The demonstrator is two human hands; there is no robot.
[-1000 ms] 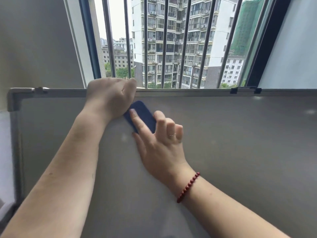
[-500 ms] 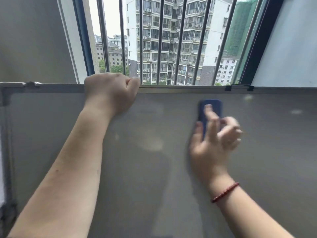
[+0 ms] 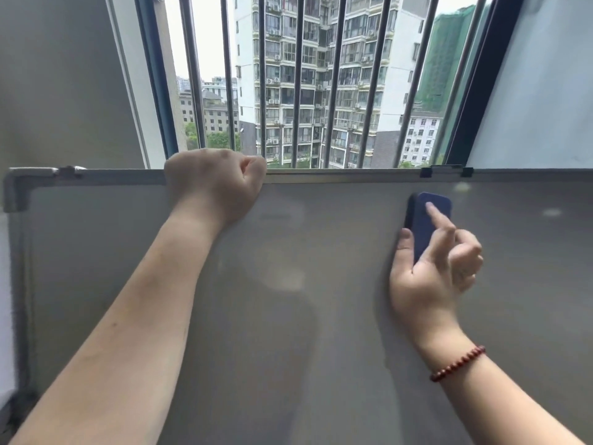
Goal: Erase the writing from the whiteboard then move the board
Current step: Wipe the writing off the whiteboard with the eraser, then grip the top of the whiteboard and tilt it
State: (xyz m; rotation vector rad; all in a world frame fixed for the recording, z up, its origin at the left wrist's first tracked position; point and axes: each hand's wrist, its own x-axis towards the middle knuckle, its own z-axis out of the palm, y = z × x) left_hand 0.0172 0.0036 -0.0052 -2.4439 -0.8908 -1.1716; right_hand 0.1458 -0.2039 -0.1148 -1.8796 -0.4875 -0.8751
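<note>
Eraser (image 3: 428,221) sits flat against the whiteboard (image 3: 288,316), pinned there by the right hand (image 3: 430,277) — thumb on its left edge, index finger stretched up its blue back, other fingers curled off to the side. So that grip is clamped on the eraser, up near the board's top edge. A red bead bracelet (image 3: 457,364) sits on that wrist. Well to the left of that grip, the left hand (image 3: 213,184) is balled tight over the top rim of the board, fingers wrapped behind where I can't see them. Board surface around the eraser looks grey and clean, just a few pale glare patches. Two small black clips (image 3: 446,171) sit on the rim just above the eraser. Behind the board is a barred window (image 3: 321,81) — apartment blocks outside, plain walls either side.
</note>
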